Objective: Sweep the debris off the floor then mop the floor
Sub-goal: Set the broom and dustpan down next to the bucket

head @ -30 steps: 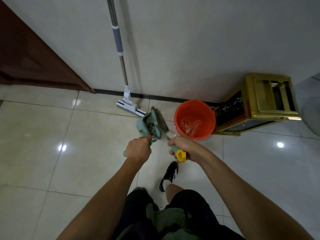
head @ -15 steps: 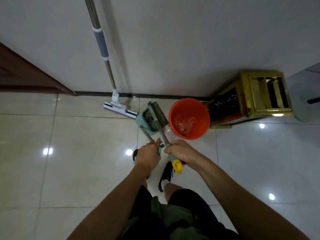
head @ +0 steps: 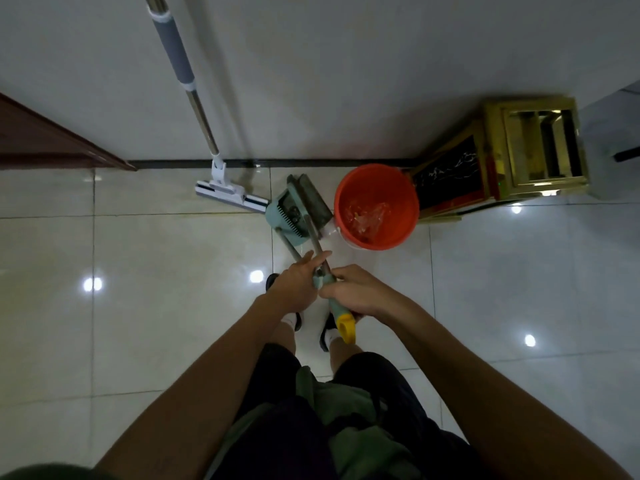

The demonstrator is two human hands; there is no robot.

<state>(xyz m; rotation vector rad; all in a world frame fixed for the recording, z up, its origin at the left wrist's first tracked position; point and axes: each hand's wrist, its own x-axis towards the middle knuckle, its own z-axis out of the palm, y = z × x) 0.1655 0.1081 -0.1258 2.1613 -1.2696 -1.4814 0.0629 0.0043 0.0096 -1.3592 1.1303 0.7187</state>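
Note:
A teal dustpan (head: 284, 216) with a comb edge and a broom head (head: 313, 202) rest together on the tiled floor (head: 156, 306) near the wall. Their two metal handles cross in front of me. My left hand (head: 298, 285) is wrapped around the dustpan handle, fingers partly extended. My right hand (head: 356, 292) grips the broom handle's teal grip, whose yellow end cap (head: 346, 327) sticks out below. A flat mop (head: 228, 194) with a grey-sleeved metal pole leans against the wall to the left.
An orange bucket (head: 408, 188) holding a clear plastic wrapper stands right of the dustpan. A gold-framed stand (head: 498, 157) lies against the wall further right. A dark wooden door (head: 41, 143) is at the far left. My feet stand below my hands.
The broom and dustpan have come down from being tilted by the bucket to rest on the floor. My hands have drawn together on the crossed handles.

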